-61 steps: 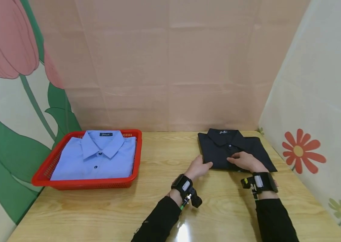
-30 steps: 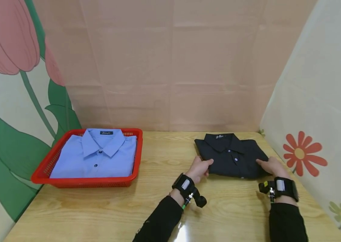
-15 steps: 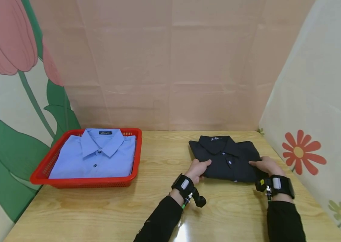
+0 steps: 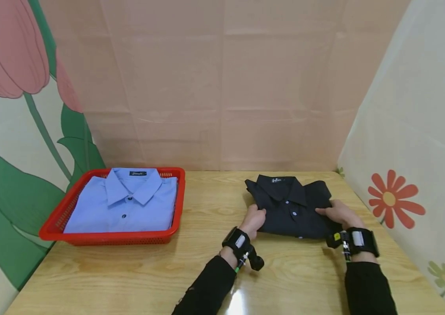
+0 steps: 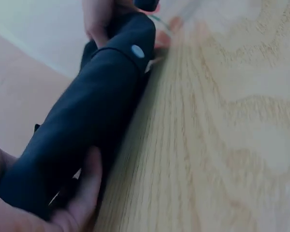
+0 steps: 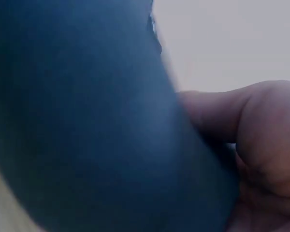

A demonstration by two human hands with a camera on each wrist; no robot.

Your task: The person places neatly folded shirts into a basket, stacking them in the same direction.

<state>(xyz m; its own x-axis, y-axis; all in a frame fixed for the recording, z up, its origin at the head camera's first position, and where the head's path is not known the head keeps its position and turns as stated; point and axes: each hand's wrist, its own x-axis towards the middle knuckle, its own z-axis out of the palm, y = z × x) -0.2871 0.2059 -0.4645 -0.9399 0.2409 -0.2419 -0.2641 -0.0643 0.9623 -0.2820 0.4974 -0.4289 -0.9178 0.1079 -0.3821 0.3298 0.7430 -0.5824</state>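
A folded black shirt (image 4: 285,212), collar toward the back, is held between both hands at the right of the table. My left hand (image 4: 252,220) grips its left edge, thumb on top; in the left wrist view the fingers (image 5: 89,181) curl under the folded front edge (image 5: 87,111). My right hand (image 4: 342,214) grips the opposite edge, thumb over the cloth. The right wrist view shows that thumb (image 6: 212,113) pressing on the dark fabric (image 6: 101,116), with the other fingers largely hidden beneath.
At the left, a red plastic basket (image 4: 116,239) holds a folded light blue shirt (image 4: 143,214). Wooden table surface (image 4: 210,210) lies between basket and black shirt. A draped backdrop (image 4: 218,87) rises at the back edge, and a flower-printed sheet (image 4: 407,131) runs along the right.
The right hand went from lying on top of the black shirt to gripping its right edge. Both hands then shifted the shirt left and toward the front. The basket stayed put.
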